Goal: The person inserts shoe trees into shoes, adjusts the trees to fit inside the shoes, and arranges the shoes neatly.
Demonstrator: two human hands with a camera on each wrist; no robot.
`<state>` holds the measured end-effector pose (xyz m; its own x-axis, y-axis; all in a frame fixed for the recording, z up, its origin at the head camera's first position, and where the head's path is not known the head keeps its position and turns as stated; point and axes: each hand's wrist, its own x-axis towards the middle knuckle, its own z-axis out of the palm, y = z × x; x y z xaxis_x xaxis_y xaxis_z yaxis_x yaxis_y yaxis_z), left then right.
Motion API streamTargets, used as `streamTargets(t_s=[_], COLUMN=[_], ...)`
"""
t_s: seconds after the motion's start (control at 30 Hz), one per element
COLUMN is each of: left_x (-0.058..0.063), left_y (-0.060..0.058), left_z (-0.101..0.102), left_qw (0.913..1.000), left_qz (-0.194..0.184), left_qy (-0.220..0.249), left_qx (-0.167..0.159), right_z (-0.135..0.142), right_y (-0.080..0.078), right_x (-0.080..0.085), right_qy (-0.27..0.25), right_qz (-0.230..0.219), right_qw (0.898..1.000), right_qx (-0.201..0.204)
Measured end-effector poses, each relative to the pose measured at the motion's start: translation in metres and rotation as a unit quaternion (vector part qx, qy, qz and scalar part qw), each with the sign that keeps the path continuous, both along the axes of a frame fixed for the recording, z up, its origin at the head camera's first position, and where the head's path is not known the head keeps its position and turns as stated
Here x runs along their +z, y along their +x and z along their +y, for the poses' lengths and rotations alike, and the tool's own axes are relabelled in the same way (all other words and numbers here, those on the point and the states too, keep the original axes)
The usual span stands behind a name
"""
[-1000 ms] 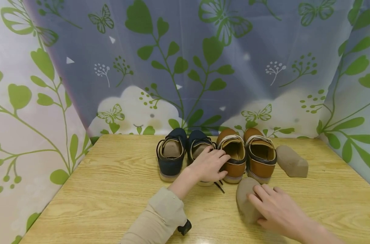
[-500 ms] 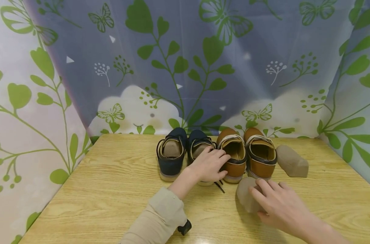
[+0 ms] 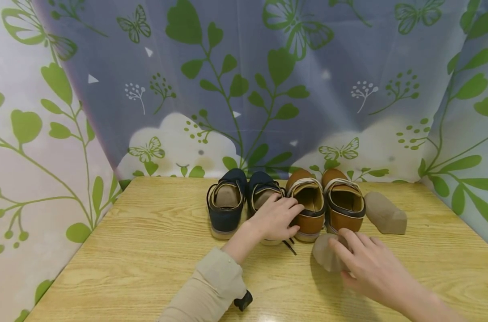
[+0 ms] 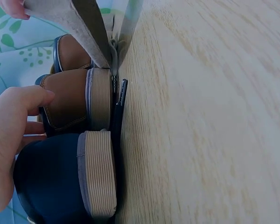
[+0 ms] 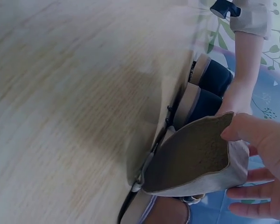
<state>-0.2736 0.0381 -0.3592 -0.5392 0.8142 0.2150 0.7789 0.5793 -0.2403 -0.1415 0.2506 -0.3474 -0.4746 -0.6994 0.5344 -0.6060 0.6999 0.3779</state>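
Note:
My right hand [image 3: 374,264] holds a hollow grey-brown molded shoe insert [image 3: 326,252], thumb on one edge and fingers on the other side. Its hollow underside [image 5: 191,151] faces the right wrist camera. It is tilted just behind the heels of two brown shoes. At the left brown shoe [image 3: 310,223], my left hand [image 3: 273,219] has its thumb against the heel and its fingers by the collar. Beside it, the right brown shoe [image 3: 344,222] shows a hollow opening. Two navy shoes stand at left; the left navy shoe [image 3: 226,219] has an insert inside, and my left hand partly covers the right navy shoe [image 3: 261,188].
Another grey-brown insert [image 3: 385,212] lies right of the brown shoes. Dark lace ends [image 3: 290,247] trail on the wooden table [image 3: 147,232] behind the right navy shoe. A leaf-patterned cloth [image 3: 235,80] rises behind the shoes and at both sides.
My right hand has moved slightly forward and tilted the insert, so it looks shorter from above and sits nearer the brown shoes' heels. The left hand and the shoes look unchanged.

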Motion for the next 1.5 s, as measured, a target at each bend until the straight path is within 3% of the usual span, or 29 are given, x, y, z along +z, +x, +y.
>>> streamTargets(t_s=[0.87, 1.5], left_x=[0.001, -0.002], left_y=[0.0, 0.001], left_z=[0.0, -0.001], left_qw=[1.0, 0.9996], left_qz=[-0.009, -0.027], left_qy=[0.003, 0.001], left_qx=[0.0, 0.005], right_z=[0.013, 0.018], right_y=[0.001, 0.002], right_x=[0.037, 0.057], right_qy=[-0.015, -0.042], right_qz=[-0.021, 0.012], right_qw=[1.0, 0.999], right_qx=[-0.018, -0.013])
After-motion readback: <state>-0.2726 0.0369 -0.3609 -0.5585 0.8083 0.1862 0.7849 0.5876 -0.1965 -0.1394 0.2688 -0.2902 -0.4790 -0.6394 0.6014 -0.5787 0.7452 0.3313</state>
